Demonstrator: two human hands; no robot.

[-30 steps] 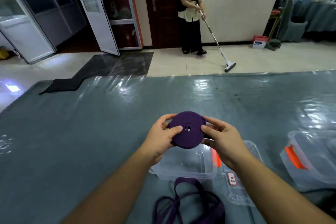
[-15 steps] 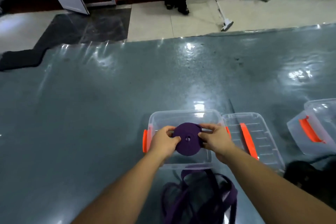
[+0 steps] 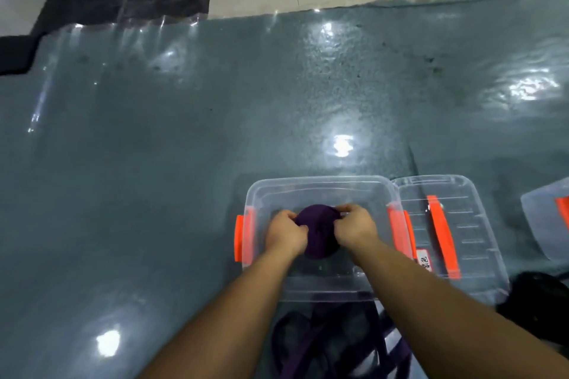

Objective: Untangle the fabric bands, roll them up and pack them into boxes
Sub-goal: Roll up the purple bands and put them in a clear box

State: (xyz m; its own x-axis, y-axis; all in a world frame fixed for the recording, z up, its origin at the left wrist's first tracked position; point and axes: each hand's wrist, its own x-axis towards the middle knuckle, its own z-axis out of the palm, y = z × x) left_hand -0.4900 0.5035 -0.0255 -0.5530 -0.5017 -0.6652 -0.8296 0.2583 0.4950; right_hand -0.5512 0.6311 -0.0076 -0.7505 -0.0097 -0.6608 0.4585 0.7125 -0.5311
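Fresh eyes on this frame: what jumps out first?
Both hands, left hand and right hand, grip a rolled purple band inside the clear box with orange latches, near the table's front edge. Its lid lies just right of it, and loose purple bands sit tangled nearer the person.

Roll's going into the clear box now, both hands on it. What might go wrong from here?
1. The purple roll is kept together only by the left hand and right hand; letting go may let it spring loose inside the clear box.
2. Loose purple bands lie tangled right at the box's near wall, under the forearms; pulling the arms back might snag them.
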